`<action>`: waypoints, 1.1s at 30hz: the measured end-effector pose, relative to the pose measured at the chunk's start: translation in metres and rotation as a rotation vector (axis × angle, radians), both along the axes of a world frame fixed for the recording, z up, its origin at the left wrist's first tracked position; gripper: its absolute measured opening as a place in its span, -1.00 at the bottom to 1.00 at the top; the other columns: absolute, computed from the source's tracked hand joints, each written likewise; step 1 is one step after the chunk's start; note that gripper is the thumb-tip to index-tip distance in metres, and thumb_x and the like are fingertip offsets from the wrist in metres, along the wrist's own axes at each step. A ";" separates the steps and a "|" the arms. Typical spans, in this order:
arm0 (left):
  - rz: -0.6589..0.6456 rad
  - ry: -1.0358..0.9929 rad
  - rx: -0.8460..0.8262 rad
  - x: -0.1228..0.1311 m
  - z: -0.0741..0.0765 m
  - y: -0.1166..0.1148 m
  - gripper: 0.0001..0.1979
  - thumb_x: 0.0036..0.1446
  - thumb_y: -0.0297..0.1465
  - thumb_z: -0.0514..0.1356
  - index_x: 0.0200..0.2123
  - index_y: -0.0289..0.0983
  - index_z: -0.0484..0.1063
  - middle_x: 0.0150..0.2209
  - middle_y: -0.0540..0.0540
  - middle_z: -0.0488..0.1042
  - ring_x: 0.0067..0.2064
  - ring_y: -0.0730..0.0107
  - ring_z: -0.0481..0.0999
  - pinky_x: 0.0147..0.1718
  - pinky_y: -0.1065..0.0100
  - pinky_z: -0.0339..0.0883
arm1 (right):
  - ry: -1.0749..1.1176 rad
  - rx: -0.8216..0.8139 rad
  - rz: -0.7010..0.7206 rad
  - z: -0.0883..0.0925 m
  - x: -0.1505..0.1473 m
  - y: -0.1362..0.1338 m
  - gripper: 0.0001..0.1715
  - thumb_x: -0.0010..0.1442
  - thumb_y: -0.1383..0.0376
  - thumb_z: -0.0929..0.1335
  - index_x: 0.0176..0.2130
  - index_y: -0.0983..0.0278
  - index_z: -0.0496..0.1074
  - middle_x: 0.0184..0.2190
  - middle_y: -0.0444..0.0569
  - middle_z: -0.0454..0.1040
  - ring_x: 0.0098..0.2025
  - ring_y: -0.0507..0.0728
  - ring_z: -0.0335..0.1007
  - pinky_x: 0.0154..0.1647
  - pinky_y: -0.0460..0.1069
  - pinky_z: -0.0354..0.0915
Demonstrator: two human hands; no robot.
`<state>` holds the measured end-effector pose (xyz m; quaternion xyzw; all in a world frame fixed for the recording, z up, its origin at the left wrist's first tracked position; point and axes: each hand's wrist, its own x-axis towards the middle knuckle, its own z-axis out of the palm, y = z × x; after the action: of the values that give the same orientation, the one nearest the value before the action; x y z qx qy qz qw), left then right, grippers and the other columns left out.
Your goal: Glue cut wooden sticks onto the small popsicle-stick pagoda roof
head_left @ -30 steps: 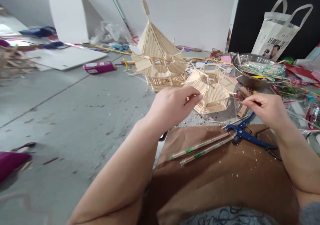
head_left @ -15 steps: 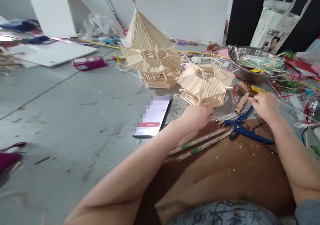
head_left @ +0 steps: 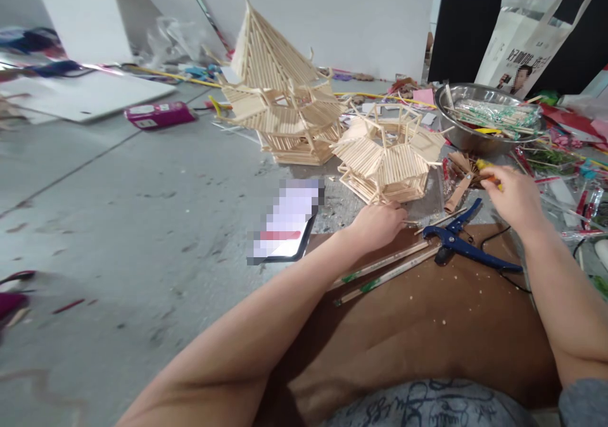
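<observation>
My left hand [head_left: 380, 225] is closed at the front foot of a small many-sided pavilion model [head_left: 396, 164] built of thin wooden sticks. What its fingers hold is hidden, though a short light stick end shows beside the fingertips. To the right, my right hand [head_left: 515, 196] is closed around a yellow and orange tool [head_left: 485, 168], mostly covered by the fingers. Between my forearms lies a blue-handled cutter [head_left: 468, 249] with its handles spread. Left of the cutter, two wooden sticks in printed wrappers [head_left: 380, 280] rest on brown sheet material [head_left: 399, 344].
A taller stick pagoda [head_left: 280, 91] stands behind. A phone [head_left: 287, 221] lies left of my left hand. At the back right are a steel bowl [head_left: 456, 129] of wrapped sticks and a white bag [head_left: 527, 40]. A brown pleated piece [head_left: 458, 192] lies near my right hand.
My right hand has moved slightly right and closed around the yellow and orange tool. My left hand stays at the small model's foot. The view has shifted a little.
</observation>
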<state>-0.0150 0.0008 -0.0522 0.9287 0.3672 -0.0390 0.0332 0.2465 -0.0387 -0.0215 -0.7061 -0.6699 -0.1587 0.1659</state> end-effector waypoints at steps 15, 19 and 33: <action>-0.063 -0.059 -0.076 0.009 0.000 -0.011 -0.71 0.21 -0.28 -0.03 -0.25 -0.27 0.44 -0.23 -0.12 0.45 -0.31 0.29 0.51 -0.42 0.37 0.31 | -0.118 -0.586 0.275 -0.027 -0.050 0.003 -0.74 0.17 0.29 0.24 -0.22 0.20 0.50 -0.26 0.00 0.52 -0.18 0.13 0.40 -0.29 -0.05 0.17; -0.076 -0.068 -0.083 0.009 -0.003 -0.011 -0.72 0.20 -0.29 -0.02 -0.23 -0.26 0.44 -0.24 -0.11 0.45 -0.30 0.25 0.51 -0.42 0.34 0.32 | -0.188 -0.614 0.279 -0.024 -0.058 0.006 -0.80 0.15 0.30 0.26 -0.30 0.20 0.48 -0.30 -0.02 0.48 -0.26 0.11 0.39 -0.42 -0.06 0.06; -0.045 0.044 -0.147 -0.009 0.037 -0.014 -0.72 0.16 -0.24 0.05 -0.18 -0.28 0.41 -0.22 -0.19 0.53 -0.20 0.17 0.53 -0.30 0.29 0.35 | -0.149 -0.563 0.487 0.005 -0.060 0.004 -0.83 0.22 0.31 0.18 -0.36 0.23 0.31 -0.48 -0.06 0.44 -0.42 0.08 0.33 -0.43 -0.04 0.05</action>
<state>-0.0241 -0.0133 -0.0157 0.9309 0.3428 -0.0868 0.0922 0.1867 -0.0349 -0.0163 -0.5307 -0.8457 0.0247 -0.0510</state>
